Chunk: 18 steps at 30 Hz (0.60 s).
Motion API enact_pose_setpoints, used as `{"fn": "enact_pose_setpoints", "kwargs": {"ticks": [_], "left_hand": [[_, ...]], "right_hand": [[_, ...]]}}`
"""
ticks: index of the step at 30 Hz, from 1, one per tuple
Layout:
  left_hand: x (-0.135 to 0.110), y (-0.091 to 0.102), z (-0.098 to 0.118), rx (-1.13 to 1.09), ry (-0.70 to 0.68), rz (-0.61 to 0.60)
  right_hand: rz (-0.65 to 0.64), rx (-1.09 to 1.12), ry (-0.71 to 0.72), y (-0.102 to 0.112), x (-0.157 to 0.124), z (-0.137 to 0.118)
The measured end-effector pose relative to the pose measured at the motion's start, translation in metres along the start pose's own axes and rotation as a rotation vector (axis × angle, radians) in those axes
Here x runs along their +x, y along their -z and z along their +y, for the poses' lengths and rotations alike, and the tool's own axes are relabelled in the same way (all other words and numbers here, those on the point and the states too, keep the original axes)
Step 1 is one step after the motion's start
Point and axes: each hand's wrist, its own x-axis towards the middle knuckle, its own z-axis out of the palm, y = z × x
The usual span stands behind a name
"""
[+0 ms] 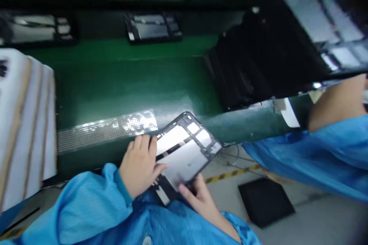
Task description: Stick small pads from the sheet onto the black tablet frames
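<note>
A flat black-framed panel [186, 149] with shiny silver inner plates is held tilted over my lap, just below the edge of the green conveyor belt [129, 84]. My left hand [140, 164] grips its left edge, fingers curled over the top and thumb pressed on the silver face. My right hand [198, 195] holds the lower edge from underneath, with the fingers wrapped round the frame. Both arms wear blue sleeves.
Two more framed panels [153, 26] [37, 28] lie on the far side of the belt. A white stack [25, 122] stands at the left. Dark trays [258, 65] sit on the right, beside another person's blue-sleeved arm [316, 149]. A black pad [266, 201] lies on the floor.
</note>
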Motion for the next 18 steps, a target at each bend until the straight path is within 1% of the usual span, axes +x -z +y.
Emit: {"fn": "enact_pose_setpoints", "kwargs": {"ticks": [1,2,3,4,5,6,7,10,12,13,14,15,18], "left_hand": [[0.001,0.001,-0.001,-0.013,-0.014,0.011],[0.004,0.004,-0.005,-0.024,-0.017,0.023],[0.009,0.008,-0.012,-0.029,-0.002,0.036],[0.014,0.013,-0.022,-0.028,0.029,0.048],[0.022,0.018,-0.034,-0.023,0.073,0.055],[0.03,0.023,-0.047,-0.016,0.119,0.054],[0.038,0.027,-0.061,-0.011,0.157,0.042],[0.06,0.031,-0.098,-0.024,0.194,-0.03],[0.068,0.029,-0.114,-0.044,0.193,-0.06],[0.07,0.027,-0.118,-0.053,0.192,-0.068],[0.071,0.025,-0.121,-0.062,0.188,-0.075],[0.071,0.023,-0.123,-0.07,0.185,-0.08],[0.07,0.02,-0.125,-0.088,0.173,-0.094]], "right_hand": [[0.092,0.008,-0.024,-0.005,0.009,0.0],[0.163,0.008,-0.048,-0.007,0.024,-0.001],[0.187,0.019,-0.076,-0.007,0.044,-0.003],[0.181,0.039,-0.127,-0.006,0.071,-0.007],[0.161,0.059,-0.177,-0.007,0.103,-0.011],[0.106,0.1,-0.249,-0.009,0.139,-0.015],[0.073,0.111,-0.256,-0.014,0.178,-0.019],[0.007,0.072,-0.194,-0.044,0.295,-0.03],[-0.007,-0.013,-0.165,-0.062,0.364,-0.037],[-0.003,-0.075,-0.157,-0.065,0.396,-0.041],[0.008,-0.15,-0.15,-0.064,0.424,-0.045],[0.024,-0.236,-0.145,-0.057,0.45,-0.049],[0.07,-0.515,-0.129,-0.019,0.512,-0.061]]}}
